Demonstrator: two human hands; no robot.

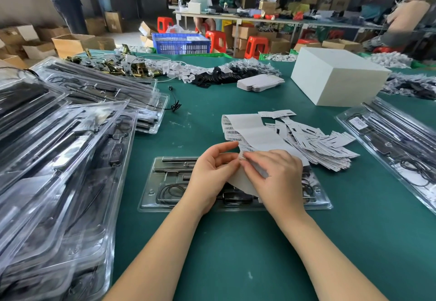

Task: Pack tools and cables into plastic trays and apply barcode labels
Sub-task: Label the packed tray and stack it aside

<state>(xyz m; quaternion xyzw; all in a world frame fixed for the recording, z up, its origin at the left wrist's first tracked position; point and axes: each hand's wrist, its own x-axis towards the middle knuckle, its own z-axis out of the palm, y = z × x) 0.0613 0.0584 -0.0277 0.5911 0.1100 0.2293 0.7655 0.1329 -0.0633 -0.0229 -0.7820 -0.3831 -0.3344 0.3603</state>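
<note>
Grip: both hands, left hand (212, 173) and right hand (273, 175), pinching flimsy barcode label strip (247, 131); peel by corner, above packed tray (151, 192).

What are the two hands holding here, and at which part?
Both hands hold the barcode label strip at its near end, above the packed tray. The left hand grips the backing; the right hand pinches at a label's edge.

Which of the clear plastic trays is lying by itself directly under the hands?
The single clear plastic tray at centre, flat on the green table beneath both hands. The others sit stacked at left or alone at the far right edge.
</note>
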